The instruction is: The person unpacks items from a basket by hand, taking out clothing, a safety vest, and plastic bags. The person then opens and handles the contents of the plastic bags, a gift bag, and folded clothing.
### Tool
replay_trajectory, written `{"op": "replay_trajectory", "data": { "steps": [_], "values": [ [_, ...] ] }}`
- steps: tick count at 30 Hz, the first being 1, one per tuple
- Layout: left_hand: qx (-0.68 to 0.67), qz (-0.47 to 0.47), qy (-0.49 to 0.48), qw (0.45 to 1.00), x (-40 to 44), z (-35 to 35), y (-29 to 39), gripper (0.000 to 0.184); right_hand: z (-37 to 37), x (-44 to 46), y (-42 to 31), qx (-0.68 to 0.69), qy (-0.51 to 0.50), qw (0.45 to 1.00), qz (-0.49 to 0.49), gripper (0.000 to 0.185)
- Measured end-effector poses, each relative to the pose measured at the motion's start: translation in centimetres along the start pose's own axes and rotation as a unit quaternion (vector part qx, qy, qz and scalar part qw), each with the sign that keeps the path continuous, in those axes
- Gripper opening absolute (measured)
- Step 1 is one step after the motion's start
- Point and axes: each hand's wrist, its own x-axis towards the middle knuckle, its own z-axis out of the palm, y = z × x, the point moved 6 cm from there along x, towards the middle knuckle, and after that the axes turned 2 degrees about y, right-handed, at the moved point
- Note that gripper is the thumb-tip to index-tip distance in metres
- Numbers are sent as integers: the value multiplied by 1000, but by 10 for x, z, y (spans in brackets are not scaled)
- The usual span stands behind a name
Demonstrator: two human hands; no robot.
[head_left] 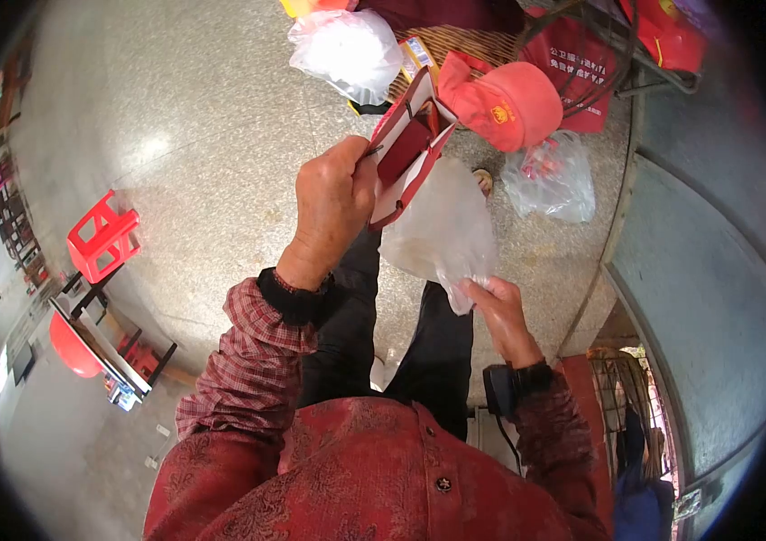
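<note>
In my left hand [336, 200] is the edge of a red paper bag [412, 149] with a white inside; its mouth faces up, and something dark red sits within. My right hand [502, 316] pinches the gathered end of a translucent white plastic bag [442, 221], which spreads out just below the paper bag. Beside the paper bag, to the right, is a red cap [509, 104] with a yellow emblem. Both hands are raised over the floor in front of my legs.
A filled white plastic bag [347, 52] lies beside a wicker basket [464, 41]. Another plastic bag [550, 176] rests on the floor at right, below a red printed bag [572, 68]. A red stool [103, 236] stands at left. A grey-blue door panel [690, 252] is at right.
</note>
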Motion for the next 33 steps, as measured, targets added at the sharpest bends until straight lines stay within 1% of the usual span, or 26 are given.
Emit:
{"op": "replay_trajectory", "data": {
  "steps": [2,4,5,6,8,9,11,12,14,15,17,18,19,20,21,23,24,26,27,29,31,33],
  "values": [
    [-6,-7,0,1000,-4,0,3,8,2,22,0,-25,-9,1000,3,22],
    [-12,-13,-1,1000,-8,0,5,8,10,50,-4,50,-29,998,0,22],
    [-30,-13,-5,999,-10,1,5,6,12,68,-2,73,-10,997,7,23],
    [-47,-13,-8,999,-12,2,5,8,12,87,2,73,-13,997,5,23],
    [-24,2,-11,1000,-14,1,8,10,4,124,11,87,63,994,27,24],
    [-30,-9,-13,999,-14,0,11,12,2,135,12,87,60,994,26,24],
    [-34,-24,-21,999,-17,3,12,15,-9,152,7,142,75,987,-29,25],
    [-33,-24,-20,999,-17,3,14,15,-18,172,20,142,74,987,-30,25],
    [-44,-3,5,999,-17,-1,20,15,-57,209,49,169,193,964,-69,28],
    [-44,-3,5,999,-18,-1,19,15,-67,212,42,169,193,964,-70,28],
    [-20,-9,4,1000,-20,-1,15,16,-85,203,8,108,201,962,-147,33],
    [-20,-9,4,1000,-20,-1,13,16,-93,198,-2,107,201,963,-147,33],
    [-29,-12,-3,1000,-22,1,11,17,-105,187,-20,-45,275,941,-194,33],
    [-38,-15,-9,999,-23,2,9,18,-112,174,-38,-197,342,889,-234,33],
    [-41,-16,-9,999,-23,3,9,18,-109,159,-54,-199,343,888,-234,33],
    [-45,-23,-3,999,-23,3,10,17,-100,109,-85,-187,406,834,-325,34],
    [-48,-24,-1,999,-23,4,11,17,-101,98,-83,-189,406,832,-327,34],
    [-51,-7,16,999,-22,2,16,17,-91,80,-82,-168,292,860,-383,32],
    [-53,-6,18,998,-23,3,16,17,-75,66,-89,-229,269,830,-431,29],
    [-32,-22,3,999,-27,7,16,14,-50,55,-87,-183,225,919,-268,35],
    [-31,-30,0,999,-31,12,15,15,-7,27,-99,-83,170,965,-182,37],
    [-31,-38,-4,999,-36,19,14,15,23,8,-107,-53,140,962,-230,38]
  ]
}}
